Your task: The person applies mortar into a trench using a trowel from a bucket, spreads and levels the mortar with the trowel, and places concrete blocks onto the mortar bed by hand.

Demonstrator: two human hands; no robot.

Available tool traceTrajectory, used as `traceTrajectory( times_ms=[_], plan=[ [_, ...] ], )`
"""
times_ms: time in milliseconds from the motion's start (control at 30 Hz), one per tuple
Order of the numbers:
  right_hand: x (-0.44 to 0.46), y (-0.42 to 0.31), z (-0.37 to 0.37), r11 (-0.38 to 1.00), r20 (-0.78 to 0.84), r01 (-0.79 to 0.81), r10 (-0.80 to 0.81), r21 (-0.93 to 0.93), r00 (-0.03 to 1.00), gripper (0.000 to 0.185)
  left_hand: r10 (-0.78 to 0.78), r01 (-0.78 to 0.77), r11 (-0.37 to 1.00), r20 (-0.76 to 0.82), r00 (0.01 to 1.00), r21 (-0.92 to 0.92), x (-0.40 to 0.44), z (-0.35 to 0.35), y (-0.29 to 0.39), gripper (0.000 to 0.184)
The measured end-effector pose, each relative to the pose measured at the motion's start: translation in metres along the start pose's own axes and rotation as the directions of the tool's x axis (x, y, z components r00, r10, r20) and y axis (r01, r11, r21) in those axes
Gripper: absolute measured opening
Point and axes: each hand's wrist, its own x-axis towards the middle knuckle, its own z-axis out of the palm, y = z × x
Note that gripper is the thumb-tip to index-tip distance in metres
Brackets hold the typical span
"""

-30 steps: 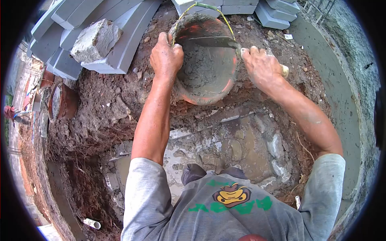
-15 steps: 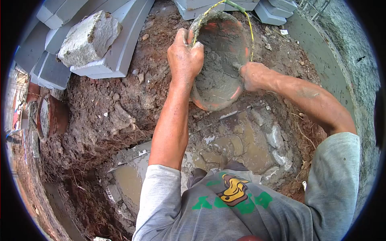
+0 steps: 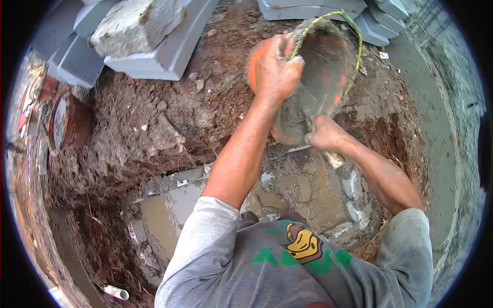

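An orange bucket (image 3: 323, 66), coated inside with grey mortar, is tilted with its mouth toward me on the bank of soil. My left hand (image 3: 279, 66) is closed on its left rim, by the yellow cord handle (image 3: 359, 51). Near the lower right of the rim, my right hand (image 3: 326, 134) is closed round a trowel, whose pale handle (image 3: 335, 159) sticks out below the fist. The trowel's blade is largely hidden in the bucket.
Grey blocks (image 3: 149, 64) with a rough chunk (image 3: 136, 25) on top stand at upper left, more blocks (image 3: 318, 7) at the top. A second bucket (image 3: 74, 123) is at left. Below lies a muddy, watery pit (image 3: 267, 197); a plastered wall (image 3: 431, 102) curves along the right.
The bucket has shifted right and tipped more, its orange outside now showing at left. My left hand moved right with it. My right hand moved down along the rim with the trowel.
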Motion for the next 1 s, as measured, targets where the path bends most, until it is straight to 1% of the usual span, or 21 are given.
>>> traceTrajectory(
  times_ms=[33, 67, 100, 133, 167, 200, 267, 300, 400, 433, 467, 533, 633, 733, 867, 900, 1000],
  plan=[
    [0.003, 0.007, 0.012, 0.993, -0.099, 0.096, -0.089, 0.071, 0.991, 0.027, 0.080, -0.070, 0.992, -0.089, 0.993, 0.107, 0.002, -0.003, 0.000, 0.019],
    [0.000, 0.001, 0.017, 0.975, -0.034, 0.031, -0.023, 0.221, 0.999, 0.034, 0.083, -0.049, 0.972, -0.140, 0.987, 0.229, -0.002, -0.009, 0.004, 0.019],
    [-0.003, -0.006, 0.023, 0.945, 0.029, 0.069, -0.083, 0.320, 0.996, 0.040, 0.062, -0.028, 0.978, -0.158, 0.986, 0.205, -0.002, -0.010, -0.008, 0.016],
    [-0.011, -0.023, 0.028, 0.936, -0.074, 0.136, -0.118, 0.324, 0.990, 0.039, 0.005, 0.019, 0.984, -0.136, 0.991, 0.180, 0.000, -0.014, -0.013, 0.017],
    [-0.003, -0.030, 0.028, 0.950, -0.066, 0.093, -0.077, 0.299, 0.995, 0.036, -0.034, 0.063, 0.982, -0.162, 0.986, 0.179, 0.000, -0.016, -0.017, 0.017],
    [0.008, -0.041, 0.020, 0.936, -0.023, 0.063, -0.058, 0.345, 0.998, 0.041, -0.048, 0.075, 0.984, -0.167, 0.985, 0.159, 0.006, -0.015, -0.019, 0.018],
    [0.036, -0.046, 0.020, 0.888, -0.085, 0.042, -0.004, 0.458, 0.996, 0.050, 0.038, 0.000, 0.989, -0.258, 0.965, 0.145, 0.019, -0.015, -0.032, 0.019],
    [0.043, -0.045, 0.018, 0.872, -0.050, 0.097, -0.083, 0.480, 0.995, 0.057, 0.086, -0.044, 0.989, -0.304, 0.949, 0.141, 0.024, -0.020, -0.035, 0.020],
    [0.035, -0.045, 0.016, 0.862, -0.112, 0.137, -0.094, 0.488, 0.989, 0.062, 0.015, 0.018, 0.993, -0.270, 0.963, 0.120, 0.023, -0.020, -0.031, 0.021],
    [0.035, -0.042, 0.013, 0.827, -0.094, 0.143, -0.109, 0.544, 0.990, 0.066, -0.068, 0.093, 0.988, -0.194, 0.979, 0.124, 0.018, -0.025, -0.018, 0.021],
    [0.029, -0.044, 0.010, 0.810, -0.100, 0.159, -0.125, 0.565, 0.987, 0.062, -0.094, 0.111, 0.991, -0.193, 0.977, 0.076, 0.015, -0.022, -0.018, 0.020],
    [0.014, -0.051, 0.004, 0.774, -0.096, 0.171, -0.143, 0.610, 0.985, 0.055, -0.022, 0.025, 1.000, -0.264, 0.964, 0.009, 0.015, -0.013, -0.028, 0.021],
    [0.011, -0.055, -0.003, 0.749, -0.087, 0.155, -0.130, 0.645, 0.988, 0.040, -0.057, 0.065, 0.997, -0.226, 0.972, 0.029, 0.012, -0.014, -0.024, 0.025],
    [0.017, -0.051, -0.007, 0.713, -0.096, 0.206, -0.192, 0.670, 0.977, 0.031, -0.099, 0.102, 0.995, -0.220, 0.971, 0.005, 0.012, -0.019, -0.021, 0.032],
    [0.021, -0.042, -0.003, 0.680, -0.079, 0.217, -0.228, 0.700, 0.970, 0.032, -0.172, 0.175, 0.985, -0.180, 0.969, 0.002, 0.010, -0.022, -0.019, 0.033],
    [0.022, -0.037, -0.003, 0.668, -0.089, 0.235, -0.246, 0.706, 0.965, 0.030, -0.143, 0.144, 0.989, -0.208, 0.968, -0.008, 0.010, -0.020, -0.021, 0.033],
    [0.021, -0.027, 0.003, 0.587, -0.143, 0.270, -0.254, 0.763, 0.957, 0.027, -0.124, 0.121, 0.992, -0.256, 0.959, -0.025, 0.009, -0.024, -0.024, 0.033]
  ],
)
